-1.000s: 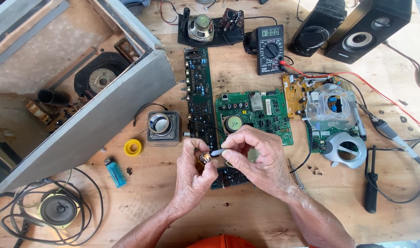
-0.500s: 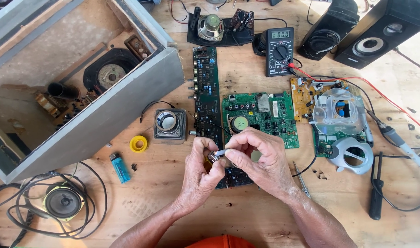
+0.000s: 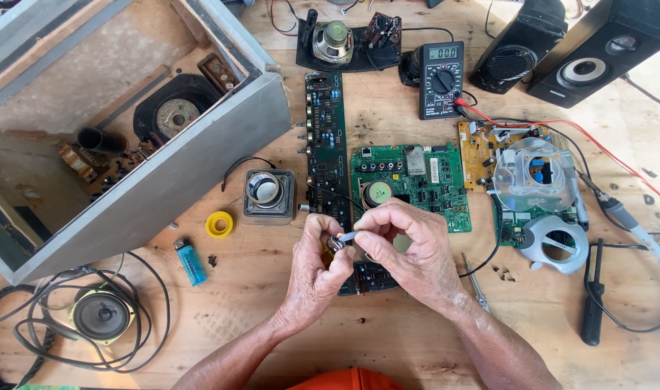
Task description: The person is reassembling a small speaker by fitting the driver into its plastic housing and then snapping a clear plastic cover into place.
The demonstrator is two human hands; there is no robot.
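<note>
My left hand (image 3: 314, 278) pinches a small round metal part (image 3: 335, 243) between thumb and fingers, over the lower end of a long dark circuit board (image 3: 325, 137). My right hand (image 3: 409, 253) holds a thin white strip (image 3: 348, 236) against that part. Both hands meet just below a green circuit board (image 3: 424, 180) that carries a small round speaker (image 3: 378, 193). What lies under the palms is hidden.
An open grey speaker cabinet (image 3: 164, 173) fills the upper left. On the wooden table lie a multimeter (image 3: 440, 78), two black speakers (image 3: 561, 50), a soldering iron (image 3: 626, 217), a disc drive mechanism (image 3: 539, 180), a blue lighter (image 3: 191, 261), a yellow tape roll (image 3: 219, 224), a transformer (image 3: 269, 192), a wired loose speaker (image 3: 100, 315).
The view has shifted slightly, so the table items sit lower in frame. My hands stay together on the small part, with the fingers turning a little.
</note>
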